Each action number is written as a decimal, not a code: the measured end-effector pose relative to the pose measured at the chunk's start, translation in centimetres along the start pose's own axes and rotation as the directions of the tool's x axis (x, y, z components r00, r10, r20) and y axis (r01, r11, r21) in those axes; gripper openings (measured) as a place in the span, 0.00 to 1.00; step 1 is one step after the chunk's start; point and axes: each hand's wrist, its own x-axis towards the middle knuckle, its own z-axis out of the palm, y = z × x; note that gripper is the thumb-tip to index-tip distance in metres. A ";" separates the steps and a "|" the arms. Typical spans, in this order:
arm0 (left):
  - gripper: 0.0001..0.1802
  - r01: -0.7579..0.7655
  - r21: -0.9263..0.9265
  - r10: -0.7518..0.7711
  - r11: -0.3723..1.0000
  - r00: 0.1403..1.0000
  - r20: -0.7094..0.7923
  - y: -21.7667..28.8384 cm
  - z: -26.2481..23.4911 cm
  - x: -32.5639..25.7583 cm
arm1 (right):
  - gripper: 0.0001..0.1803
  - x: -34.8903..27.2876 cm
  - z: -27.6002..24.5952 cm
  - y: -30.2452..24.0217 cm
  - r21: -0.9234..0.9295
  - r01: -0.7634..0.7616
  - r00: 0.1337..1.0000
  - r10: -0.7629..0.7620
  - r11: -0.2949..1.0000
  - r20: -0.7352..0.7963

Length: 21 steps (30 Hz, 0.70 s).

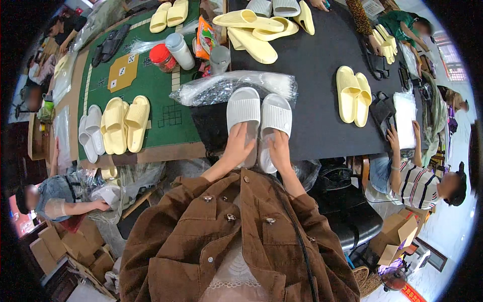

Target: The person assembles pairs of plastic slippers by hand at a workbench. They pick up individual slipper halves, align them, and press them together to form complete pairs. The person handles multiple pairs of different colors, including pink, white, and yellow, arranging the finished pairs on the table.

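Two light grey slide slippers lie side by side at the near edge of the table, toes pointing away from me. My left hand grips the left slipper, its fingers reaching in under the ribbed strap. On the right slipper, my right hand does likewise, fingertips hidden below the strap. Just beyond the toes lies a stack of clear plastic bags. To the left, on the green mat, rest yellow slides and another grey pair.
A yellow pair sits right on the black table. A red-lidded jar, a tumbler and a grey cup stand behind the bags. More yellow slides are piled farther back. Several people work around the tables.
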 end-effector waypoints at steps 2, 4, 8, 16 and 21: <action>0.39 0.042 0.115 -0.050 0.992 0.996 0.067 0.3 0.7 0.7 | 0.17 0.4 1.1 0.4 -0.068 0.022 0.999 -0.019 0.997 0.043; 0.44 0.110 0.181 -0.134 0.977 0.983 0.126 0.3 1.3 1.6 | 0.17 0.9 2.0 1.5 -0.113 -0.034 0.991 0.048 0.993 0.125; 0.28 0.204 0.250 -0.244 0.947 0.960 0.140 0.4 2.0 4.2 | 0.17 4.0 2.8 2.0 -0.205 -0.199 0.885 0.266 0.958 0.381; 0.18 0.229 0.318 -0.323 0.920 0.902 0.285 -1.8 4.3 5.6 | 0.20 4.4 5.7 4.6 -0.077 -0.130 0.947 0.147 0.989 0.286; 0.16 0.090 0.293 -0.144 0.952 0.975 0.170 -2.2 3.1 4.1 | 0.15 2.7 6.9 3.3 -0.191 -0.032 0.917 0.105 0.981 0.385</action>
